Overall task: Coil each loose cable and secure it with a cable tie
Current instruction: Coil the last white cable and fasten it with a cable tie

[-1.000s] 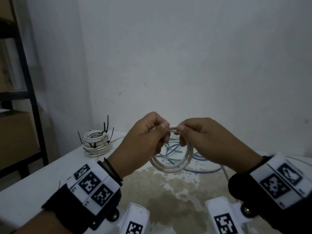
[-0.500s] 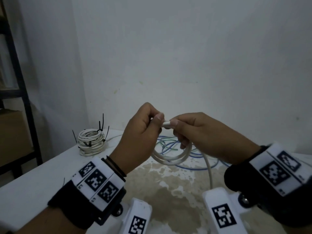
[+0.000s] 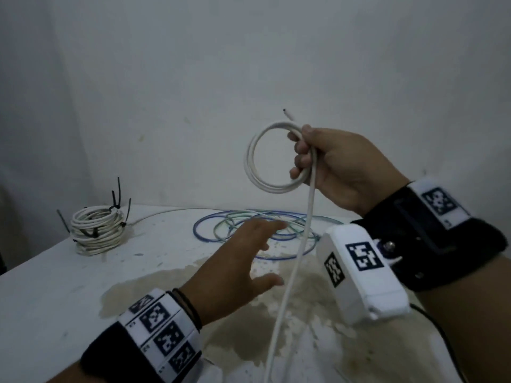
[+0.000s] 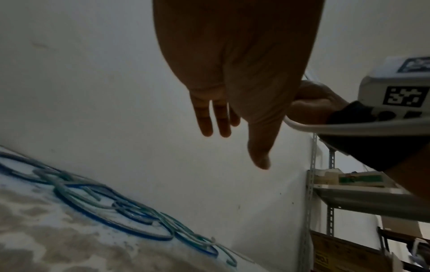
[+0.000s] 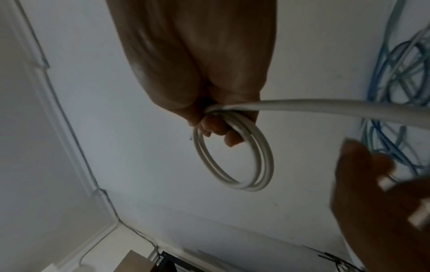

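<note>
Gripping the white cable (image 3: 272, 158) coil, right hand (image 3: 340, 167); left hand (image 3: 235, 261) spread empty.

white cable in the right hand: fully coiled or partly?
Partly. The right hand grips a few loops of the white cable; its loose tail hangs down past the table edge.
</note>
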Tool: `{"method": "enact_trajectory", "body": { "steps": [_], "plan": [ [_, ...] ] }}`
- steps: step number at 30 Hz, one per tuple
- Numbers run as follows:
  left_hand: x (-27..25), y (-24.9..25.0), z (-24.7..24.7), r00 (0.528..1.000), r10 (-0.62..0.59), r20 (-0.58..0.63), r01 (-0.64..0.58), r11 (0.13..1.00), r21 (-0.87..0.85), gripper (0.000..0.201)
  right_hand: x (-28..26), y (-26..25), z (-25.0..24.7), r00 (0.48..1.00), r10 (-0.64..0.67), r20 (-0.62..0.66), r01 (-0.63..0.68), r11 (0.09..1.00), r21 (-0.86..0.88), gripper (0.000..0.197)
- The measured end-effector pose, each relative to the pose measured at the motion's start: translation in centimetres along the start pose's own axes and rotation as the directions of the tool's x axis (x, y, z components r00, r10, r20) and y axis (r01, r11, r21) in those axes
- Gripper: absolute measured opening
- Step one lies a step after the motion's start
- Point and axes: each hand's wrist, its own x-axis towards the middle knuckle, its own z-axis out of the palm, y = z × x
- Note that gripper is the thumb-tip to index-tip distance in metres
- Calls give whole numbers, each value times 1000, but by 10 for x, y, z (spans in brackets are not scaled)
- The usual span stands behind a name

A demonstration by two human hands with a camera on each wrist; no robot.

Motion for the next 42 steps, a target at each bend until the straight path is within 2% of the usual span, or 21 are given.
{"method": "enact_trajectory", "body": {
  "steps": [3, 7, 9, 11, 14, 19, 21, 23, 25, 26, 27, 29, 30, 31, 32, 34, 38, 42],
  "plan": [
    [8, 8, 4, 977, 207, -53, -198, 971, 137, 51, 1, 14, -7, 998, 38, -53, -34, 997, 75, 24],
    [9, 15, 11, 875, 455, -167, -412, 880, 238, 37, 4, 32, -26, 984, 100, -150, -68, 977, 201, 27],
    [8, 19, 14, 836, 525, -163, -481, 842, 245, 34, 6, 42, -37, 970, 138, -202, -83, 963, 255, 27],
    [7, 21, 19, 820, 568, -63, -531, 799, 283, 30, 7, 53, -48, 951, 192, -243, -111, 944, 310, 28],
    [7, 21, 32, 825, 561, 64, -551, 774, 311, 26, 8, 67, -63, 918, 279, -281, -158, 909, 387, 29],
    [20, 15, 51, 807, 588, 44, -580, 778, 242, 16, 15, 85, -80, 896, 326, -303, -191, 896, 400, 29],
    [26, 9, 53, 826, 563, 0, -558, 818, 141, 17, 18, 90, -91, 889, 343, -304, -193, 882, 430, 29],
    [28, -2, 57, 897, 433, -84, -433, 901, 20, 21, 21, 95, -106, 876, 363, -318, -186, 862, 472, 29],
    [27, -12, 63, 964, 167, -206, -207, 959, -192, 26, 22, 100, -121, 861, 391, -324, -186, 836, 516, 30],
    [28, -14, 66, 967, -9, -255, -89, 925, -369, 31, 22, 103, -126, 856, 406, -319, -187, 820, 541, 30],
    [30, -15, 68, 945, -182, -272, -3, 827, -562, 36, 22, 106, -131, 853, 416, -314, -184, 805, 564, 30],
    [37, -13, 71, 863, -477, -167, 131, 529, -839, 43, 20, 112, -138, 854, 416, -312, -170, 791, 588, 31],
    [41, -11, 71, 811, -580, -69, 205, 393, -897, 41, 19, 114, -140, 857, 410, -312, -165, 792, 588, 31],
    [45, -11, 71, 762, -648, 23, 283, 300, -911, 38, 18, 115, -142, 860, 404, -311, -163, 796, 583, 31],
    [48, -12, 70, 719, -689, 93, 346, 238, -907, 35, 17, 116, -142, 863, 399, -310, -163, 801, 575, 31],
    [56, -18, 65, 664, -732, 155, 389, 160, -907, 32, 16, 119, -141, 870, 385, -306, -160, 810, 564, 31],
    [70, -33, 60, 599, -796, 91, 313, 127, -941, 24, 15, 126, -128, 897, 333, -292, -144, 842, 519, 30],
    [81, -53, 53, 547, -837, 2, 198, 127, -972, 19, 16, 131, -122, 924, 251, -288, -125, 911, 394, 31]
  ]
}}
